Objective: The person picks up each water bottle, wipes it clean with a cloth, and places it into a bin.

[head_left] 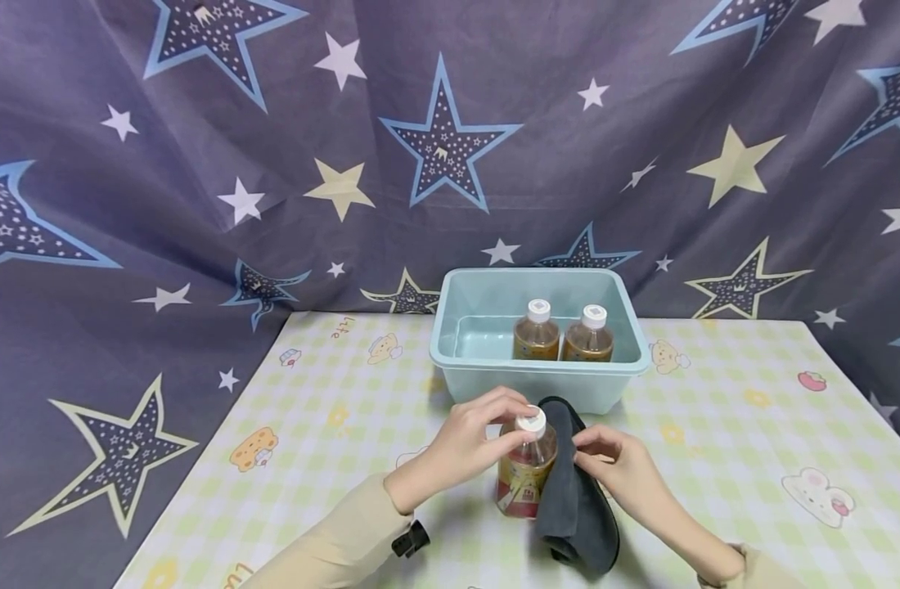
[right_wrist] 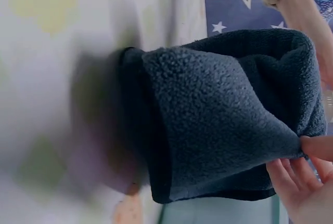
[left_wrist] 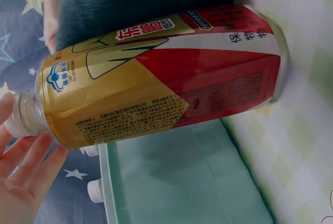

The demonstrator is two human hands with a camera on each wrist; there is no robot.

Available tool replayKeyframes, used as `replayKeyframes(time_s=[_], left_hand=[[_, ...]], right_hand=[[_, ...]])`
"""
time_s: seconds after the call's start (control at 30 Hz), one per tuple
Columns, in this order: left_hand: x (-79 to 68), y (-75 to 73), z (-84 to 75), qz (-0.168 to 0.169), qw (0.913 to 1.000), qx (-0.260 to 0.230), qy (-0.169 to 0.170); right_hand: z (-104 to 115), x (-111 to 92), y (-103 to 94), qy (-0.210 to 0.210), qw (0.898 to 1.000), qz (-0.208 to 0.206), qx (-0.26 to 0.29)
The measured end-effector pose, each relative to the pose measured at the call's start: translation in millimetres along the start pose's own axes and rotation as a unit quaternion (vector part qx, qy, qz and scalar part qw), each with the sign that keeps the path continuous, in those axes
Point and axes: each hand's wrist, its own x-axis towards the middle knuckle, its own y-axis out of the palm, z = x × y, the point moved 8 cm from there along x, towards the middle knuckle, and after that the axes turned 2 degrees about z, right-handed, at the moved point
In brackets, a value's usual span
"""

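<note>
A bottle (head_left: 522,488) with a white cap and a gold-and-red label stands on the table in the head view. My left hand (head_left: 470,438) holds it by the cap, thumb and fingers about the neck; the left wrist view shows the bottle (left_wrist: 156,83) from the side. Just right of it hangs a dark grey fleecy cloth (head_left: 584,503), partly overlapping the bottle's side. My right hand (head_left: 630,474) pinches the cloth's edge between thumb and fingers, and in the right wrist view the cloth (right_wrist: 208,109) droops in folds from that pinch.
Behind the hands is a light blue plastic bin (head_left: 538,372). Inside its right part stand two white-capped bottles, one (head_left: 536,335) left of the other (head_left: 588,339). A checked tablecloth (head_left: 722,458) covers the table, with a star-patterned curtain (head_left: 435,237) behind.
</note>
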Motion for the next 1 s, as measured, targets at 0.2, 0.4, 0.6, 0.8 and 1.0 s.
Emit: replayKeyframes(time_s=[0.2, 0.4, 0.6, 0.8, 1.0], left_hand=[[-0.4, -0.8, 2.4, 0.001, 0.9996, -0.018, -0.021], [-0.4, 0.1, 2.2, 0.005, 0.9994, -0.017, -0.028], [0.2, -1.0, 2.9, 0.005, 0.9992, -0.023, -0.032], [0.2, -1.2, 3.3, 0.007, 0.9992, -0.024, -0.03], [0.8, 0.0, 2.1, 0.01, 0.9993, -0.025, -0.027]], right_hand=[[12, 1, -5.1, -0.024, 1.0, -0.016, 0.007], [10, 1, -5.0, -0.016, 1.0, -0.016, 0.008], [5, 3, -2.7, -0.011, 1.0, -0.016, 0.0], [-7, 4, 3.6, 0.011, 1.0, 0.0, -0.006], [-19, 4, 9.7, 0.0, 1.0, 0.015, -0.014]])
